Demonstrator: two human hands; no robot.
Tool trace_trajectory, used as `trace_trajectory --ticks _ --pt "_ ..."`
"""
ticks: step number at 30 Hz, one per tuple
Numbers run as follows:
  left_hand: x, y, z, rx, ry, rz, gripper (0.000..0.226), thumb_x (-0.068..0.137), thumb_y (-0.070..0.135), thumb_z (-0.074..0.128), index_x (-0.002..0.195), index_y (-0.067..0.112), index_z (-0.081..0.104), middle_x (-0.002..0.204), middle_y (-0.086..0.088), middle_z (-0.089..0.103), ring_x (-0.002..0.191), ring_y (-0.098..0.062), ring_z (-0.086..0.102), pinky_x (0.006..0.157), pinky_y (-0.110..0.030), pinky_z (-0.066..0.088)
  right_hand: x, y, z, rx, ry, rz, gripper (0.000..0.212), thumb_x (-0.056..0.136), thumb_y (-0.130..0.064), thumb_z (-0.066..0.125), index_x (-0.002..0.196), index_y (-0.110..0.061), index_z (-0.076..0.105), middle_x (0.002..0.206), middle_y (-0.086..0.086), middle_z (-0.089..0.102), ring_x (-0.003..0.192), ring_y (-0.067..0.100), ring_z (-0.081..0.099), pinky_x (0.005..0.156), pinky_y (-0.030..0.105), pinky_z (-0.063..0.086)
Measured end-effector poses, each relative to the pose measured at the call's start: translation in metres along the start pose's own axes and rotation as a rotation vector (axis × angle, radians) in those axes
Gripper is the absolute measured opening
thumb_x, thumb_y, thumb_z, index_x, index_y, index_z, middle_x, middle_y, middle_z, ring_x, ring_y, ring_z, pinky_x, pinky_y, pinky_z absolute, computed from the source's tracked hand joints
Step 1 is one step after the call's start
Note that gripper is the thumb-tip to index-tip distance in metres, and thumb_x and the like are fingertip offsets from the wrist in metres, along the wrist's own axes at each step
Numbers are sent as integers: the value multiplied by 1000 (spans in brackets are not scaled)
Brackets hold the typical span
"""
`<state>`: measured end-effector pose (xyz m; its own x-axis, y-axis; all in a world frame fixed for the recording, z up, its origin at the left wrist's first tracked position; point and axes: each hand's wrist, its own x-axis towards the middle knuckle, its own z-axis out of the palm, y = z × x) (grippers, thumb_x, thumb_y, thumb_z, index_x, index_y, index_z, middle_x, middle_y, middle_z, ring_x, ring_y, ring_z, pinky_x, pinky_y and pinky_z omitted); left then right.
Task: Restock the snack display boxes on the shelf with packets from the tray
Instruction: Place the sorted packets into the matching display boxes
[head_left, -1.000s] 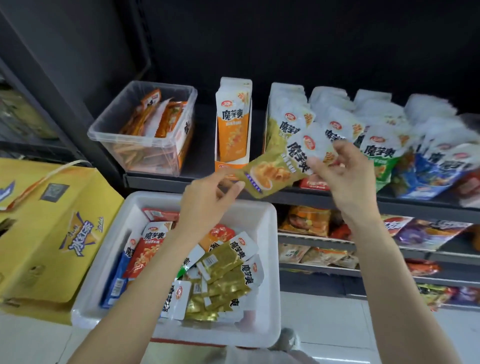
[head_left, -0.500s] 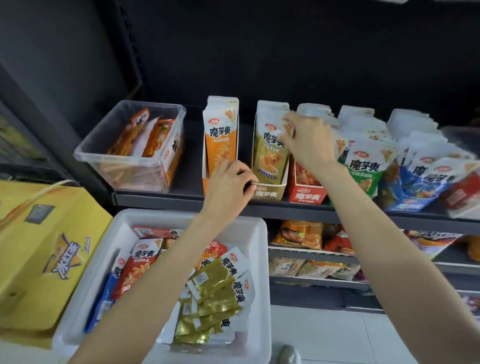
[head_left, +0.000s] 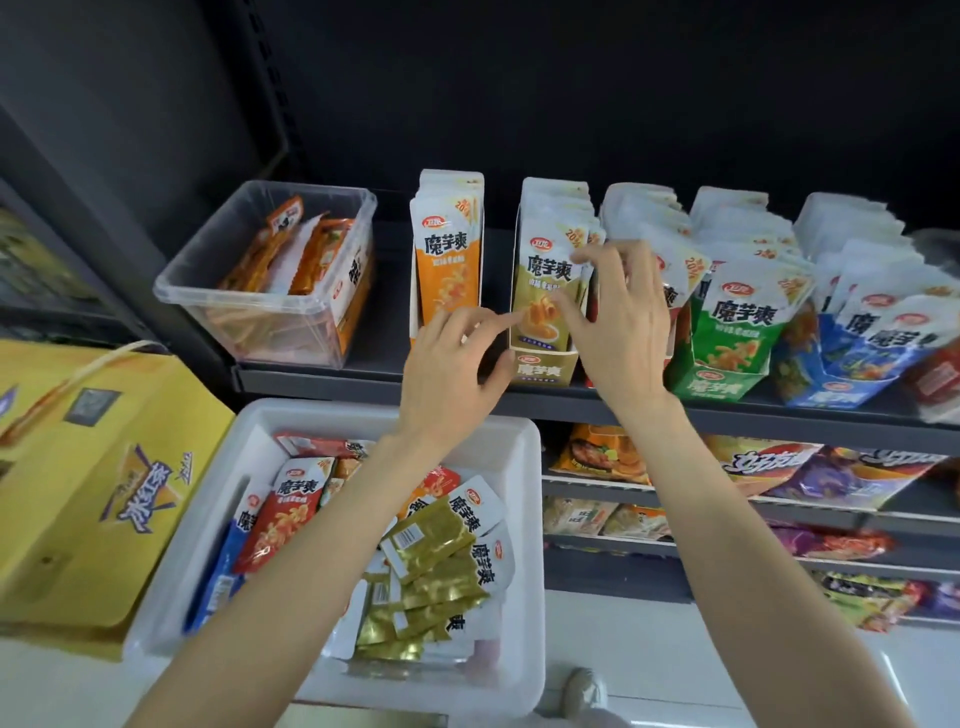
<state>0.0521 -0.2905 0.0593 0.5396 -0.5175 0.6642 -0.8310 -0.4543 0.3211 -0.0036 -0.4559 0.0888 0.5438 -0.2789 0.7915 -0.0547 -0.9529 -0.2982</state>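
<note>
Touching the olive packets (head_left: 551, 291), both hands, left hand (head_left: 451, 374) and right hand (head_left: 618, 327), hold nothing, fingers loosely spread.

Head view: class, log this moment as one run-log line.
left hand open by olive display box | right hand fingers touching olive packets | tray stocked

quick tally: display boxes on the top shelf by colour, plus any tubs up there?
Orange cardboard display box: 1
Olive-gold cardboard display box: 1
Green cardboard display box: 1
Blue cardboard display box: 1
Clear plastic tub: 1
Total: 5. A red box behind the right hand is mostly hidden, not counted.
</note>
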Motion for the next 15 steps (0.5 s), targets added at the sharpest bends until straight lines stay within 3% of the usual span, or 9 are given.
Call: trace_trajectory --ticks 3,6,8,11,13,15 --pt "-20 0 -14 -104 161 16 20 90 19 57 104 9 68 92 -2 67 85 -19 59 72 -32 45 -33 -20 -21 337 -222 152 23 88 -24 67 106 -11 61 85 -4 62 72 5 53 65 13 40" --pt "-55 -9 -25 -159 152 -7 17 89 17 56 95 6 67 82 0 66 76 -16 57 68 -32 42 -66 -39 -29 475 -562 185 12 89 -21 64 100 -18 64 80 -13 63 74 4 59 67 15 45" --pt "-86 -21 -27 -135 -31 -58 20 87 23 55 95 9 67 83 1 66 80 -14 56 72 -31 43 -87 -50 -19 427 -792 71 12 89 -23 61 100 -22 65 84 -14 64 76 3 61 70 23 50" --pt "-133 -44 -25 37 -472 -159 42 80 47 48 99 15 68 94 1 67 94 -20 57 83 -32 44 -114 -65 4 265 -1092 -70 21 89 -21 56 108 -24 64 103 -8 66 96 14 60 80 31 48" --pt "-156 -56 -25 121 -726 -235 66 73 64 37 110 18 66 108 -2 65 107 -26 54 93 -36 41 -129 -73 24 80 -1200 -216 29 88 -12 52 115 -20 61 116 -1 62 109 21 56 89 34 43" --pt "-168 -61 -24 172 -878 -261 80 70 74 32 122 21 60 122 -1 59 116 -24 49 99 -36 38 -140 -78 42 -125 -1257 -415 35 88 -4 49 121 -15 56 123 5 58 116 26 53 94 37 40"
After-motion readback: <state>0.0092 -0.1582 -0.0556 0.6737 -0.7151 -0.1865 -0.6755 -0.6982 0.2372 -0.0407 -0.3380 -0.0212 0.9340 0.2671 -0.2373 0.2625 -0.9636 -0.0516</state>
